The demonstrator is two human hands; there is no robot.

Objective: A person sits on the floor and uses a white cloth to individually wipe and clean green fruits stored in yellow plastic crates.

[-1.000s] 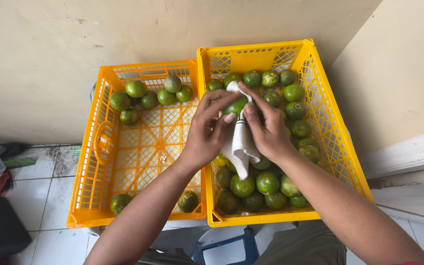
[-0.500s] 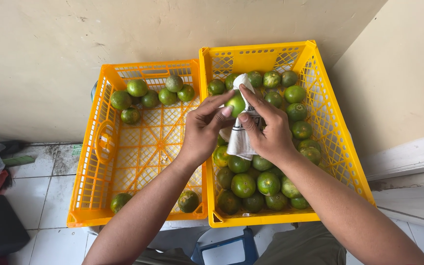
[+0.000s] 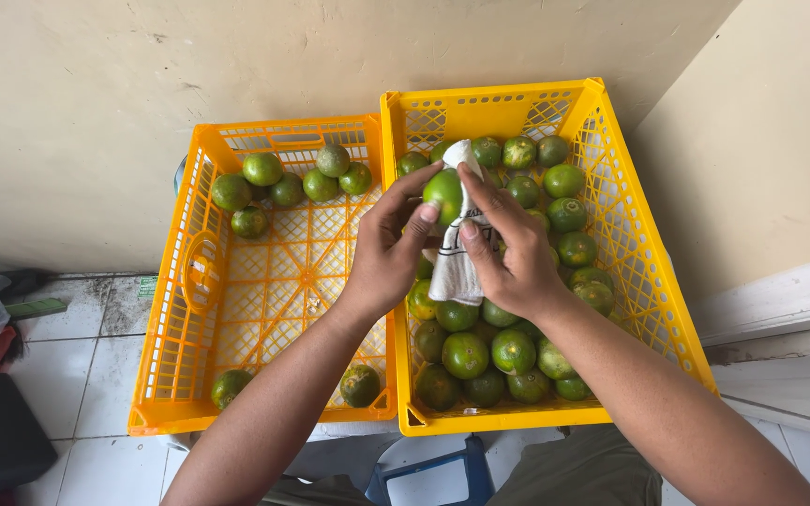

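The left hand [image 3: 388, 258] pinches a green citrus fruit [image 3: 444, 192] between thumb and fingertips, closed around its near side and holding it above the right-hand yellow crate [image 3: 653, 309]. The right hand [image 3: 510, 253] is curled over a white cloth [image 3: 452, 267], pressing the upper end against the fruit's right side while the rest hangs down over the pile of green fruit [image 3: 489, 351] below. Wiping well here looks to depend on turning the fruit with the left fingertips so that fresh skin meets the cloth, with the right fingers keeping flat pressure instead of bunching the fabric. The grip is light and at the fruit's edge, so a slip would drop it back among the others in the same crate; a firmer hold seems wise. The left-hand crate [image 3: 166, 347] stands touching the first along its long side, with a few fruits [image 3: 288, 178] at its far edge against the wall and two more [image 3: 360, 384] at its near edge
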